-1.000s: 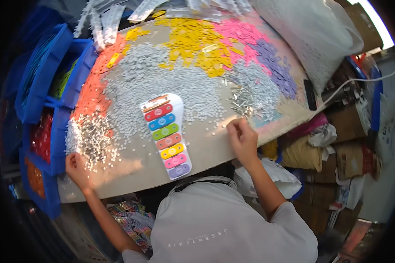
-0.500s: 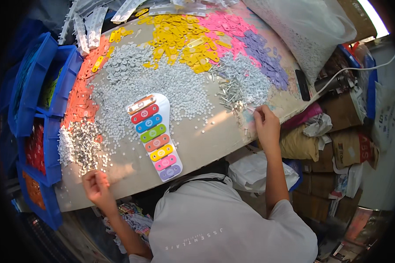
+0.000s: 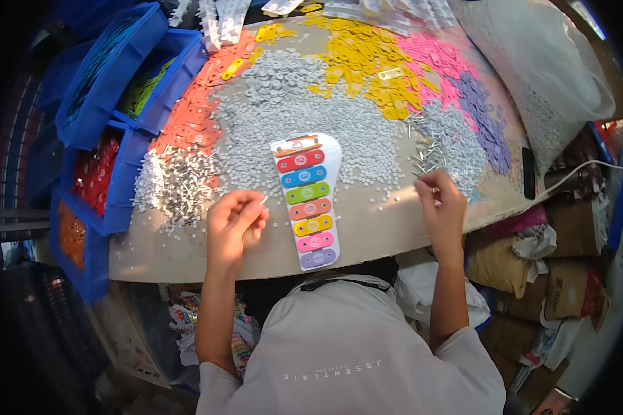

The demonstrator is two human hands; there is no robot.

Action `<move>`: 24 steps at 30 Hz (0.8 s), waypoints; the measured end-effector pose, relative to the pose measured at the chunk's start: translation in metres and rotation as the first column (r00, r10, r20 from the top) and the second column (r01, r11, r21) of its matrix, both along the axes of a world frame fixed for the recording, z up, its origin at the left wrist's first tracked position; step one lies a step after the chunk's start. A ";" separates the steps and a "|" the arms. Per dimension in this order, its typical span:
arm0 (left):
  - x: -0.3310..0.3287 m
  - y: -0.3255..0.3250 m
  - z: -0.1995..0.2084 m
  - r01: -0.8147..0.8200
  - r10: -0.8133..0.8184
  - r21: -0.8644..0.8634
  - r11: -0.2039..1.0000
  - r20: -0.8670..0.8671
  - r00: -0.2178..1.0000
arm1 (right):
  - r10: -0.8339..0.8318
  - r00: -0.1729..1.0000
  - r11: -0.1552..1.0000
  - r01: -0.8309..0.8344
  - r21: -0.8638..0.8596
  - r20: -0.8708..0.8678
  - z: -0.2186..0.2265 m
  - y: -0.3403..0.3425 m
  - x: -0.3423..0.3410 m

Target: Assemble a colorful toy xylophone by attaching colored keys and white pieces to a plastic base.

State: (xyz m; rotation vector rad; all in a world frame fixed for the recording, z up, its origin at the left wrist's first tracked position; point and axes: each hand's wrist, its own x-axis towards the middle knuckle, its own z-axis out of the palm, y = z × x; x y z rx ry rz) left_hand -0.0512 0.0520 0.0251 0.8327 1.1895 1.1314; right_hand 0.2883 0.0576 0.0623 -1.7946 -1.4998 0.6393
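Observation:
A toy xylophone [image 3: 304,192] lies on the worktable in front of me, its white base carrying a column of coloured bars with a metal fastener at each end. Just left of it is my left hand [image 3: 235,225], thumb and forefinger pinched on a small white piece [image 3: 264,199], too small to identify surely. My right hand [image 3: 441,204] is closed in a pinch to the xylophone's right, near a heap of silvery screws [image 3: 453,142]; whatever its fingertips hold is hardly visible. Small grey-white washers [image 3: 256,131] spread behind the xylophone.
Loose yellow bars [image 3: 360,52], pink bars [image 3: 439,59], purple bars [image 3: 484,121] and orange bars [image 3: 187,114] ring the table. More small fasteners [image 3: 180,180] lie left. Blue bins [image 3: 135,145] line the left edge. A bulging clear bag [image 3: 533,69] and a black phone [image 3: 528,173] are at right.
The view has shifted. My left hand has moved right, from beside the left fastener heap to the xylophone's left side. My right hand has come away from the screws, closer to the xylophone.

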 end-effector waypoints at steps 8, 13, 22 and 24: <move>-0.004 0.081 -0.003 0.199 -0.198 -0.052 0.979 0.034 0.980 | 0.401 0.912 0.883 -0.357 0.306 -0.093 -0.032 0.089 -0.092; -0.002 0.097 -0.016 0.213 -0.211 -0.027 0.977 0.058 0.976 | 0.442 0.896 0.836 -0.430 0.342 0.045 -0.048 0.111 -0.103; 0.002 0.104 -0.029 0.222 -0.223 -0.031 0.975 -0.017 0.975 | 0.489 0.843 0.732 -0.537 0.419 0.224 -0.055 0.116 -0.101; 0.003 0.102 -0.024 0.191 -0.192 -0.034 0.981 -0.021 0.981 | 0.515 0.828 0.726 -0.559 0.401 0.222 -0.047 0.116 -0.100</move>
